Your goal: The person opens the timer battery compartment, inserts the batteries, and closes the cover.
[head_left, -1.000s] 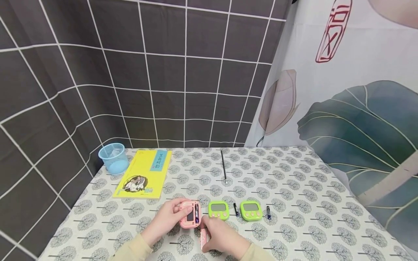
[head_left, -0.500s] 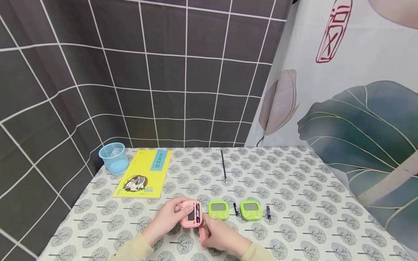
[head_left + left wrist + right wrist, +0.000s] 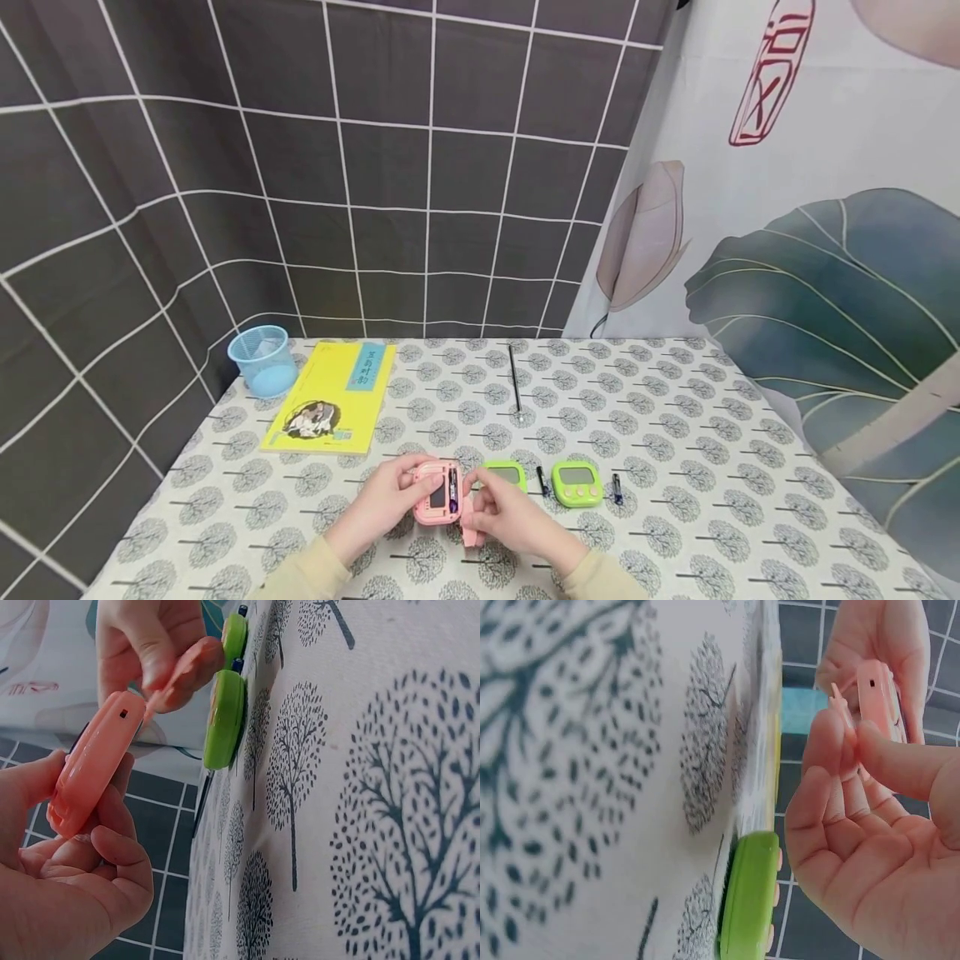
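Head view, left hand point(image 3: 396, 493) gripping pink timer point(image 3: 438, 502), right hand point(image 3: 508, 515) pinching cover point(image 3: 470, 537) near timer's edge

The left hand point(image 3: 82, 883) grips a pink device point(image 3: 97, 766); the right hand point(image 3: 146, 649) pinches a pink piece point(image 3: 184, 676).

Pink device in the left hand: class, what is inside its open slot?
In the pink device, a dark battery shows; whatever lies beneath it is covered and cannot be seen.

Chinese characters point(image 3: 367, 367) on book point(image 3: 330, 387), white curtain point(image 3: 862, 125)
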`<state>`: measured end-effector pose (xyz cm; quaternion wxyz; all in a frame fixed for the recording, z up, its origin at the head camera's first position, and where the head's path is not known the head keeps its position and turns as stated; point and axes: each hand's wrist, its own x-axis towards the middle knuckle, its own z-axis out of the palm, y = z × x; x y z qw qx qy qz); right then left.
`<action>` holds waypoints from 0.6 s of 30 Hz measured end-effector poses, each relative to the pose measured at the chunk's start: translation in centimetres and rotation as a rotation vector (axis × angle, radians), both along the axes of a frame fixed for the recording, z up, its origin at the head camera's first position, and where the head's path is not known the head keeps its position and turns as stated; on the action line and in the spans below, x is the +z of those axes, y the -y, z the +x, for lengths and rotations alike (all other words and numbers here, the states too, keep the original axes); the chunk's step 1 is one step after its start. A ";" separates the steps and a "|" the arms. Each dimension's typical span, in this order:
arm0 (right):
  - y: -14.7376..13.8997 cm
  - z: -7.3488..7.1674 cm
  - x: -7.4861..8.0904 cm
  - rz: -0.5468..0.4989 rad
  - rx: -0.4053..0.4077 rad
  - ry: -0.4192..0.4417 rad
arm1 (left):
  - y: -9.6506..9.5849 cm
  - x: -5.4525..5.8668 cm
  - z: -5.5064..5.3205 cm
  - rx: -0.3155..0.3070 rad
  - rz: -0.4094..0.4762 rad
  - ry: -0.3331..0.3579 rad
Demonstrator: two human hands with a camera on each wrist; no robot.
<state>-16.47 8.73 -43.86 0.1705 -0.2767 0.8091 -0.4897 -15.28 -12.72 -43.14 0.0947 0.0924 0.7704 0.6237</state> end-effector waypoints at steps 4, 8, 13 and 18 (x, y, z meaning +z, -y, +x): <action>-0.2 -0.4 0.3 -0.023 -0.026 0.008 | 0.0 0.0 0.0 0.000 -0.003 0.005; -0.3 -0.6 0.5 -0.049 -0.060 0.025 | 0.0 0.1 -0.1 -0.003 -0.006 0.007; -0.2 -0.7 0.9 -0.114 -0.076 0.043 | 0.1 0.1 0.0 -0.002 -0.007 0.011; 0.0 -0.9 1.1 -0.144 -0.090 0.039 | 0.0 0.2 0.0 -0.001 -0.022 -0.007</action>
